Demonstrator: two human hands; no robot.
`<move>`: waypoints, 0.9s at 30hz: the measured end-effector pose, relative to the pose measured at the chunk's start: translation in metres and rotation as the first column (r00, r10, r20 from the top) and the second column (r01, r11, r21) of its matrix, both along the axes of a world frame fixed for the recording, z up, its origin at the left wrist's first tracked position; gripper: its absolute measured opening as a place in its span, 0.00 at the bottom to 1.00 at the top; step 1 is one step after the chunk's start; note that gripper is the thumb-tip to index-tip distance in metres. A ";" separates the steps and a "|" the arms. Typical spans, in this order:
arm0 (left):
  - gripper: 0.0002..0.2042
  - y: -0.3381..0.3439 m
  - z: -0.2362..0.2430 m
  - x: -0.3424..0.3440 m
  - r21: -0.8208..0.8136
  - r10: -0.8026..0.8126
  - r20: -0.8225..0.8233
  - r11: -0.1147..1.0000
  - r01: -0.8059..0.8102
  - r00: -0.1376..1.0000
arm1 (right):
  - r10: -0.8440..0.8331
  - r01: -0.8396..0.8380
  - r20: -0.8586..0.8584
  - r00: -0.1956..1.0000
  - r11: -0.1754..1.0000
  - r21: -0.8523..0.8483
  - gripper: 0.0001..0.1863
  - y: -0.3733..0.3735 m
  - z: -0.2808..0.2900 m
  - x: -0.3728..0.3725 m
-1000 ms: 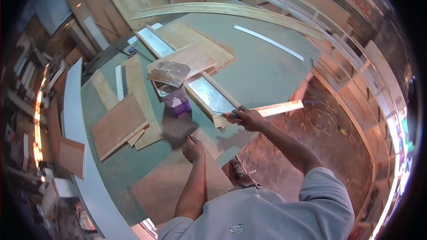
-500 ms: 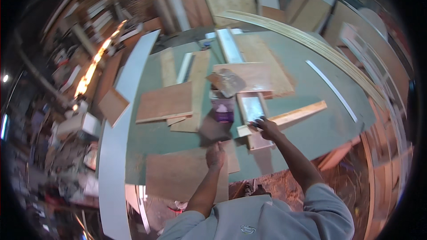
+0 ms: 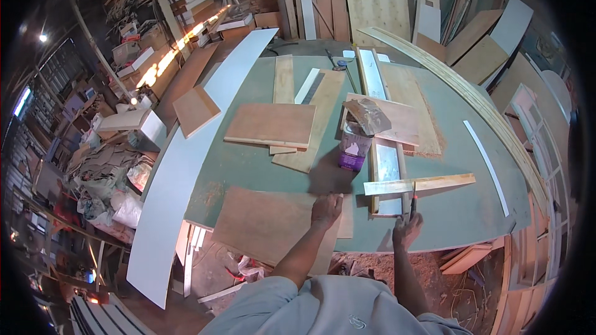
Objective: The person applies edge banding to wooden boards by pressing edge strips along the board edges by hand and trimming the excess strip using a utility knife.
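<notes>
Forearms [image 3: 304, 253] reach forward; right hand [image 3: 406, 231] clasps an upright tool [image 3: 414, 195]; left hand [image 3: 325, 212] curls, whether holding anything I cannot tell.

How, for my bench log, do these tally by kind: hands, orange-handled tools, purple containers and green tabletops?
Hands: 2
Orange-handled tool: 1
Purple container: 1
Green tabletop: 1
Total: 5

The white board [image 3: 186, 166] at nine o'clock looks smooth, the plastic bag [image 3: 128, 212] at eight glossy, the wooden panel [image 3: 267, 220] at seven matt.
</notes>
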State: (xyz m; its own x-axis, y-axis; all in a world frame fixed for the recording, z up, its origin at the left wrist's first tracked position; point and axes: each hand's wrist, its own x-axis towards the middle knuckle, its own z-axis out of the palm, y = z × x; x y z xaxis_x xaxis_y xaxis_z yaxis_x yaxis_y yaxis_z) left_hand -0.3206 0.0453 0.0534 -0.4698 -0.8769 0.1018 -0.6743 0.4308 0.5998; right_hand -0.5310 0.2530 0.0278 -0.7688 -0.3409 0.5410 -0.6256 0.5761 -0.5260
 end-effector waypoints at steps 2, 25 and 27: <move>0.25 -0.007 -0.014 0.003 -0.020 -0.040 -0.018 0.999 0.040 0.999 | 0.159 -0.163 0.155 0.975 0.987 0.015 0.22 0.006 -0.018 0.031; 0.26 -0.040 -0.052 0.051 -0.464 -0.567 -0.196 0.773 0.434 0.800 | 0.241 -0.396 0.955 0.173 0.905 -0.157 0.19 0.021 -0.009 0.246; 0.29 -0.023 -0.035 0.030 -0.213 -0.510 -0.086 0.849 0.484 0.856 | 0.289 -0.482 0.929 0.231 0.864 -0.149 0.16 0.036 -0.014 0.240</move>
